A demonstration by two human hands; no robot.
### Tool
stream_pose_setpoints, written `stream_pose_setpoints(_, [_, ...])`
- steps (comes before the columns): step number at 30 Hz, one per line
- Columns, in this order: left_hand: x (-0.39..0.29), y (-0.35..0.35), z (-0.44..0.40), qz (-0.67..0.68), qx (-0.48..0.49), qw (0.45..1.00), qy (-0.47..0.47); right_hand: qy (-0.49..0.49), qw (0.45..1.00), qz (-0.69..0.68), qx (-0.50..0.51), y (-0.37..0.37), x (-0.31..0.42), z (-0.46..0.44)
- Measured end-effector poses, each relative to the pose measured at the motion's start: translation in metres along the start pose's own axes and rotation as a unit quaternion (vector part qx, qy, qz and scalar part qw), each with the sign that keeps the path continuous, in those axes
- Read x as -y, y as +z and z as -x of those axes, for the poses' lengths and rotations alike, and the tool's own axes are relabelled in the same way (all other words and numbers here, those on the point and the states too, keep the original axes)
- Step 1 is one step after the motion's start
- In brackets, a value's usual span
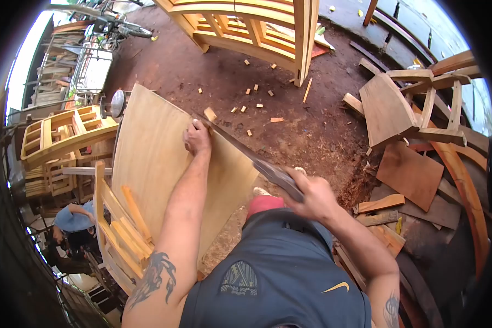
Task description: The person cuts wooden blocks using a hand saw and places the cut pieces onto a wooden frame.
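A wide, light-brown wooden board [153, 131] lies in front of me at an angle. My left hand [195, 138] rests on it at its far right edge, fingers curled and thumb toward the edge. My right hand [310, 194] is closed around the near end of a handsaw [276, 174]. Its long dark blade narrows away from me along the board's edge and reaches up to my left fingers. Teeth are not clear at this angle. A small wood offcut [210, 113] shows just beyond my left hand.
Small wood blocks [248, 91] are scattered on the dirt floor [290, 120]. A wooden frame [246, 46] stands ahead. On the right are a chair-like frame [391, 106] and scrap boards [410, 172]. Slatted frames [65, 134] and a person in blue [74, 217] are at left.
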State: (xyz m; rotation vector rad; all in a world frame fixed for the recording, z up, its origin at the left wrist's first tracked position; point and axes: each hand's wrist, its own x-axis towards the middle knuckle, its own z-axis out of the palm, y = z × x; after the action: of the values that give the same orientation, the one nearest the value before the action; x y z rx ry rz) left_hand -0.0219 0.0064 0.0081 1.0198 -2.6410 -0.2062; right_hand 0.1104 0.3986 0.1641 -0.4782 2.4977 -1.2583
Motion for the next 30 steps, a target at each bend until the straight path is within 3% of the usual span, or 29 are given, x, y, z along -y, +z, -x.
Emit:
stream_pose_setpoints(3, [-0.001,-0.008,0.002,0.007,0.02,1.0,-0.006,0.078,0.993,0.041,0.072,0.069,-0.017,-0.087])
stream_pose_setpoints(7, [-0.002,-0.014,0.002,0.048,0.045,0.998,-0.009,0.182,0.982,0.013,0.038,0.077,-0.059,-0.087])
stream_pose_setpoints(12, [0.02,-0.018,0.005,0.14,0.079,0.985,0.068,0.305,0.951,0.058,0.015,0.069,-0.176,-0.015])
stream_pose_setpoints(15, [0.043,-0.034,0.019,0.101,0.058,0.981,0.158,0.387,0.918,0.085,0.012,0.074,-0.268,0.053])
stream_pose_setpoints(16, [0.05,-0.043,0.022,0.066,0.096,0.979,0.164,0.467,0.875,0.117,0.056,0.076,-0.3,0.074])
stream_pose_setpoints(18, [0.073,-0.058,0.032,0.02,0.131,0.979,0.153,0.519,0.837,0.142,0.099,0.078,-0.344,0.128])
stream_pose_setpoints(21, [0.115,-0.06,0.044,0.003,0.162,0.982,0.101,0.221,0.828,0.334,0.392,0.072,-0.416,0.21])
stream_pose_setpoints(22, [0.12,-0.063,0.048,0.023,0.166,0.982,0.084,0.182,0.816,0.349,0.422,0.064,-0.413,0.214])
stream_pose_setpoints(23, [0.122,-0.066,0.052,0.046,0.172,0.981,0.074,0.203,0.814,0.337,0.428,0.064,-0.401,0.206])
stream_pose_setpoints(25, [0.121,-0.08,0.056,0.057,0.194,0.978,0.055,0.381,0.835,0.214,0.335,0.066,-0.371,0.179])
stream_pose_setpoints(26, [0.125,-0.085,0.059,0.078,0.186,0.978,0.045,0.494,0.833,0.106,0.225,0.072,-0.356,0.164])
stream_pose_setpoints(27, [0.13,-0.089,0.064,0.1,0.177,0.978,0.036,0.531,0.83,0.047,0.164,0.075,-0.342,0.147])
stream_pose_setpoints(30, [0.15,-0.111,0.075,0.126,0.145,0.981,-0.003,0.528,0.843,-0.012,0.101,0.078,-0.304,0.105])
